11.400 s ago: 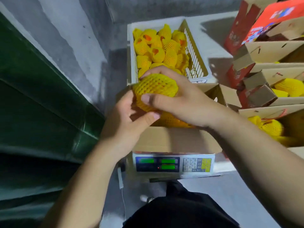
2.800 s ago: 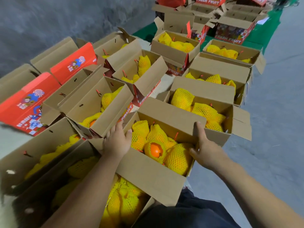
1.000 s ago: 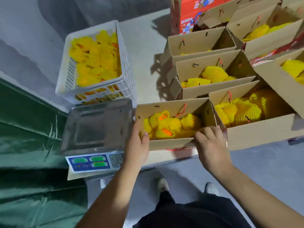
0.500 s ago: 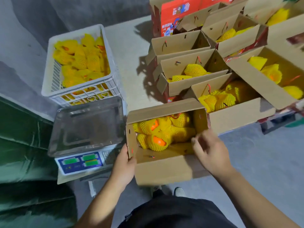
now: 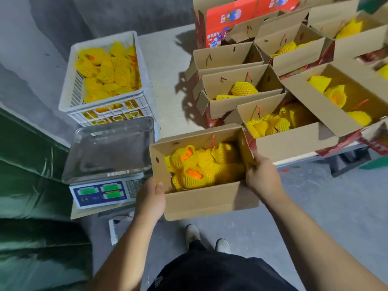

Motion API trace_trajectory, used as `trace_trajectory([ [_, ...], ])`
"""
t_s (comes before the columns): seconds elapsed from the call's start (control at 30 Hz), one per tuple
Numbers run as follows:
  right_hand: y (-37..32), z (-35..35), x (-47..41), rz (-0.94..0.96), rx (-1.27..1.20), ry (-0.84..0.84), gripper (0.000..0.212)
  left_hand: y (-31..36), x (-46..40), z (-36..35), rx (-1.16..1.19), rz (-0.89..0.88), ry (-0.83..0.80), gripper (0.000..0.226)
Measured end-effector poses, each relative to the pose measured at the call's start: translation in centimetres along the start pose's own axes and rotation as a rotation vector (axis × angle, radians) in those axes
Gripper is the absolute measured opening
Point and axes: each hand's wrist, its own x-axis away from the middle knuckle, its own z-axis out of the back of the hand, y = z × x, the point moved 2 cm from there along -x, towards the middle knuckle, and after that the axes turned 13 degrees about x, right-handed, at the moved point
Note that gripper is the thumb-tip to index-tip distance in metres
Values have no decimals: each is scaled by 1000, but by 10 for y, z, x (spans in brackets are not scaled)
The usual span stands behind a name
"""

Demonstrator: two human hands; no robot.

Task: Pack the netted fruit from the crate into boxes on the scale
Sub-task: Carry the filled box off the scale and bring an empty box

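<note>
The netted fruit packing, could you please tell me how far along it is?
Done: several open cardboard boxes on the table hold yellow-netted fruit. In hand: left hand and right hand hold another filled cardboard box beside the bare steel scale. Left: the white plastic crate remains well stocked.

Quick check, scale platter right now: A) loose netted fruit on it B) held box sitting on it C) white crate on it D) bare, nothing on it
D: the scale platter shows only bare metal; the box is held to its right by the left hand and right hand, and the white crate stands behind it.
</note>
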Motion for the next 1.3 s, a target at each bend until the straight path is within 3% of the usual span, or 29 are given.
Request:
trace_trajectory([
  [0.27, -58, 92, -14, 182, 143, -6, 26, 58, 35, 54, 152, -8, 26, 26],
  [0.4, -96, 107, -6, 245, 112, -26, 31, 87, 30, 110, 252, -107, 78, 20],
  [0.53, -133, 103, 0, 321, 50, -35, 21, 94, 24, 164, 287, -155, 104, 21],
  [0.77, -225, 37, -8, 362, -190, -94, 32, 57, -44, 250, 235, -182, 145, 17],
  [1.0, -308, -63, -4, 262, -292, -241, 26, -3, -140, 322, 77, -182, 118, 20],
  [1.2, -337, -102, -1, 166, -316, -142, 38, -23, -182, 329, 22, -163, 51, 26],
  [1.3, -342, -106, -1, 86, -289, -61, 49, -24, -181, 321, 145, -191, 7, 29],
])
